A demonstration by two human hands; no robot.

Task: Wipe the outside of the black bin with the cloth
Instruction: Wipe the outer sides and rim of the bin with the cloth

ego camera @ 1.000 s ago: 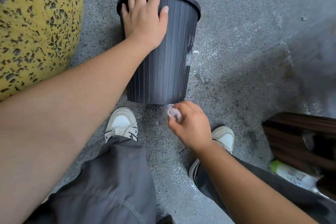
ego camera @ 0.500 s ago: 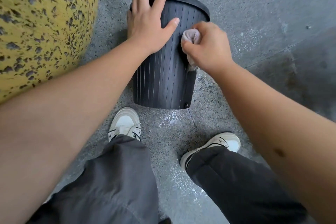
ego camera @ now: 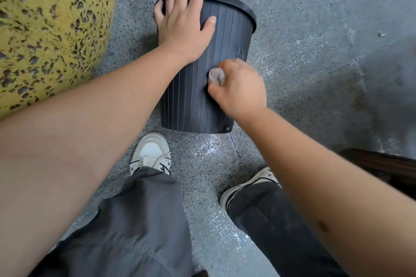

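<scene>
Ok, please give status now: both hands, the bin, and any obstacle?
Left hand flat on black bin, steadying at rim. Right hand pressing bunched cloth on its side. Whitish smear above cloth. No obstacle.

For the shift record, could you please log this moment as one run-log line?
phase: wiping | left hand: steadying black bin at rim | right hand: cloth pressed on bin's side, mid-height | whitish marks: above cloth

Soft even daylight, wide-angle warp, slight blur.
</scene>
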